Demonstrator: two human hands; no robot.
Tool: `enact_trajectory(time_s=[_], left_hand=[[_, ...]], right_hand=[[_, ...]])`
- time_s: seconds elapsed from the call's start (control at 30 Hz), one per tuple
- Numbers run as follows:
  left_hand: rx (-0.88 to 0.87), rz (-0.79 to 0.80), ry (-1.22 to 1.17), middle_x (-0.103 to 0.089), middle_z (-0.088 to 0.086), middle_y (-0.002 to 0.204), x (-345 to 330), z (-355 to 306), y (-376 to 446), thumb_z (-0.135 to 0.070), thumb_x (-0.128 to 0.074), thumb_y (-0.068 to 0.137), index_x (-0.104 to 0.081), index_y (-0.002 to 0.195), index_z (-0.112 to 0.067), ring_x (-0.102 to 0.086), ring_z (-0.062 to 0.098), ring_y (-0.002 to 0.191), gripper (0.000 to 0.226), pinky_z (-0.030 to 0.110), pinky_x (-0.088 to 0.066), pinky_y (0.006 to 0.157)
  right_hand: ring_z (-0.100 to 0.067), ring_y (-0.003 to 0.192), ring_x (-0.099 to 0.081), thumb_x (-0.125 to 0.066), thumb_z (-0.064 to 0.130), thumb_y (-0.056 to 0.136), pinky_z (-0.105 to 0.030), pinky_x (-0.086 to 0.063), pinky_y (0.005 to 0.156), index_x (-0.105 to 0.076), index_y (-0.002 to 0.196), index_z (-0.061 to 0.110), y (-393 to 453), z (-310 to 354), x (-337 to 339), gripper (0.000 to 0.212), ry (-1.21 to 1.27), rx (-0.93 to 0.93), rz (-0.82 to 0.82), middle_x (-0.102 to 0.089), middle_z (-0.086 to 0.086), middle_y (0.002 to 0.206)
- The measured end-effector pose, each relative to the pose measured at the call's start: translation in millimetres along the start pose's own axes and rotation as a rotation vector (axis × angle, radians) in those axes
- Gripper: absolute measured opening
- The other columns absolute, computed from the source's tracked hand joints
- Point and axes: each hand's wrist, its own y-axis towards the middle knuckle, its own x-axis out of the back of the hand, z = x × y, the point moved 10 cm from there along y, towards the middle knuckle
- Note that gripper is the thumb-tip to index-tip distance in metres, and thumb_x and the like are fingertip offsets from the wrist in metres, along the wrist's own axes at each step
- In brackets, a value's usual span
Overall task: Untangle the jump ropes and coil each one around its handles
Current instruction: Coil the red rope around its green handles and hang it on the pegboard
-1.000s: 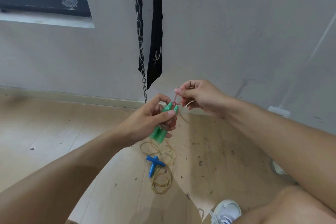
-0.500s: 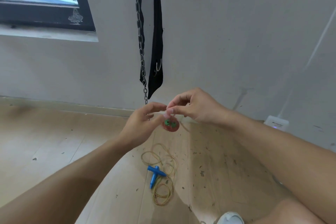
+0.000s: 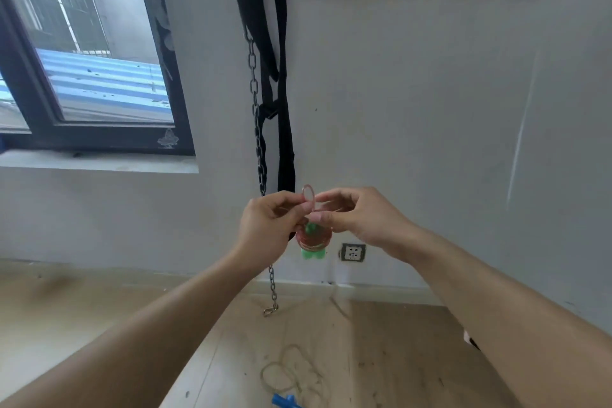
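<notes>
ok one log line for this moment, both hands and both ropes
left hand: pinches pink rope loop | right hand: pinches same | green handles: wrapped, held up | yellow rope: loose on floor

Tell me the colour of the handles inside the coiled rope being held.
Green handles, wrapped in a reddish-pink rope; seen in the head view.

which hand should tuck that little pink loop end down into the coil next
Right, probably. The right hand pinches the pink loop from beside it, while the left hand holds the green handles and their coil steady.
</notes>
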Motion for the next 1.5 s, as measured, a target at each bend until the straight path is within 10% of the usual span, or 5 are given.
enact_trajectory(time_s=[0.73,1.5], left_hand=[[-0.16,-0.028,-0.219,-0.078,0.009,0.091,-1.1,-268.8,104.0,-0.009,-0.075,0.087,-0.075,0.1,-0.005,-0.076,0.018,0.078,0.014,0.03,-0.062,0.071],[-0.436,-0.118,-0.098,-0.078,0.002,0.093,-18.4,-411.6,222.0,-0.021,-0.083,0.081,-0.08,0.089,-0.018,-0.076,0.018,0.083,0.009,0.036,-0.062,0.082]], right_hand=[[-0.024,0.103,-0.069,-0.069,0.025,0.095,-0.044,-0.056,0.098,-0.074,0.098,0.018,24.3,228.2,147.1,0.009,0.208,0.246,-0.444,-0.075,-0.005,0.104],[-0.018,0.085,-0.072,-0.066,0.029,0.094,-0.033,-0.06,0.07,-0.069,0.1,0.012,81.1,366.7,253.5,0.018,0.132,0.38,-0.463,-0.072,-0.006,0.095]])
